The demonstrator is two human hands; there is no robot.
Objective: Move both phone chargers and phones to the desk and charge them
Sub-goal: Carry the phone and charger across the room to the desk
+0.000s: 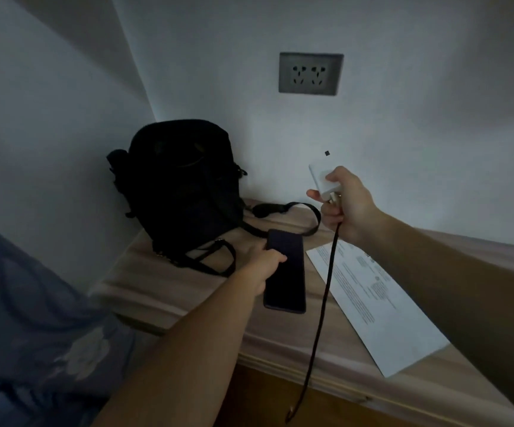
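My right hand grips a white charger block in the air, below a grey wall socket. A dark cable hangs from the block down past the wooden nightstand edge, with its free plug dangling near the floor. My left hand holds a dark phone by its left edge, just above the nightstand top. The phone's screen is off. Only one charger and one phone are in view.
A black backpack stands in the corner on the nightstand, its straps trailing across the top. A printed white sheet lies to the right of the phone. A blue patterned bedcover fills the lower left.
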